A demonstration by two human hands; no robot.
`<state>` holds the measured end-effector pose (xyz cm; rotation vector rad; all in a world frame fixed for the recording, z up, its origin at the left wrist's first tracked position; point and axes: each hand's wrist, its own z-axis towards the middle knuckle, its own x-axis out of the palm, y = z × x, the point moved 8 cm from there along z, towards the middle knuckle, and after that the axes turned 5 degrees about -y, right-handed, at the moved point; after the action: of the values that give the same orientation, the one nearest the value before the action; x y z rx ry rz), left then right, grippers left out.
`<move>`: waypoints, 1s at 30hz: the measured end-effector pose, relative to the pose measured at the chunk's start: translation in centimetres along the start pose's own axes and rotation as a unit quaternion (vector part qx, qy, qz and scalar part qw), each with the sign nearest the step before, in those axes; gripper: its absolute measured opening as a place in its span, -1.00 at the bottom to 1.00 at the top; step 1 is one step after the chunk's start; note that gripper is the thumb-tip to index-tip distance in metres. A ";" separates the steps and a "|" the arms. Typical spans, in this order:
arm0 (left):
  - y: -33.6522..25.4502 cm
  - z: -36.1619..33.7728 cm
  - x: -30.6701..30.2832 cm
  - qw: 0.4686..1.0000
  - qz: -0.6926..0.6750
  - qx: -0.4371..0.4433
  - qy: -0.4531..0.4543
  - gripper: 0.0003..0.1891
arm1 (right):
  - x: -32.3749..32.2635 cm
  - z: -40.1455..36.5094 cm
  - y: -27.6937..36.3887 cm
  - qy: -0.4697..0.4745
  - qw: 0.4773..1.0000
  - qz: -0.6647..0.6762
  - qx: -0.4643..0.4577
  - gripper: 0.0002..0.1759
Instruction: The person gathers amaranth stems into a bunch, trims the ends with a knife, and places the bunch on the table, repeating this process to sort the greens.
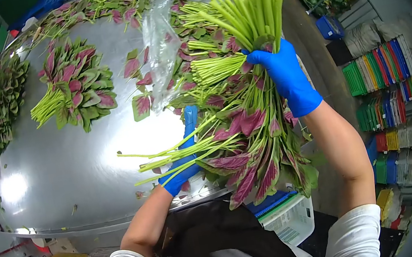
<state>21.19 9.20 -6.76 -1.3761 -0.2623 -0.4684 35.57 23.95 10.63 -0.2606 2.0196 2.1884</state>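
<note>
Lying flat toward the far left edge of the shiny steel table [60, 169]: a fanned bunch of red-and-green amaranth [74, 90]. At the near edge, blue-gloved left hand [181, 173] closed on a few loose pale-green stems [167, 159]. Over the right edge, blue-gloved right hand [285, 80] clamped round the thick amaranth bundle [252, 142], cut ends up, purple-centred leaves hanging. Best to keep stem ends level and the grip firm without crushing.

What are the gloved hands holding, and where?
The right hand grips a leafy bunch around its stems; the left hand holds loose stalks by their stems.
</note>
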 end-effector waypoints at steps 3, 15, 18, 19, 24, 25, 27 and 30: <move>-2.5 0.8 -1.3 0.999 -0.010 0.041 -0.022 0.32 | 2.6 -0.6 0.3 0.039 0.997 -0.060 -0.012 -0.58; -1.8 6.8 -11.8 0.937 -0.181 0.015 -0.297 -0.29 | 17.4 -5.5 -7.4 0.098 0.992 -0.038 -0.065 -0.04; -2.3 6.6 -11.5 0.942 -0.279 -0.012 -0.188 -0.21 | 17.7 -5.4 -7.6 0.127 0.989 0.022 -0.076 0.03; -2.3 6.4 -12.1 0.958 -0.190 0.001 -0.216 -0.06 | 17.4 -5.8 -7.0 0.138 0.986 0.016 -0.087 0.05; -4.0 6.7 -11.1 0.990 -0.048 -0.048 -0.121 -0.02 | 16.6 -7.2 -6.0 0.133 0.964 -0.114 -0.201 0.15; -4.5 6.7 -10.6 0.991 -0.037 -0.080 -0.103 -0.04 | 16.6 -7.7 -5.4 0.129 0.960 -0.128 -0.214 0.15; -4.5 6.7 -10.1 0.987 0.021 -0.119 -0.105 -0.06 | 16.8 -8.6 -4.6 0.121 0.955 -0.138 -0.232 0.12; -5.8 6.7 -8.7 0.979 -0.083 -0.081 -0.165 -0.11 | 17.0 -9.6 -3.3 0.086 0.936 -0.198 -0.279 0.10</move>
<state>11.48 16.48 -4.32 -1.5974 -0.6255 -0.4030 19.99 14.58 2.83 -0.8657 1.2060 2.4615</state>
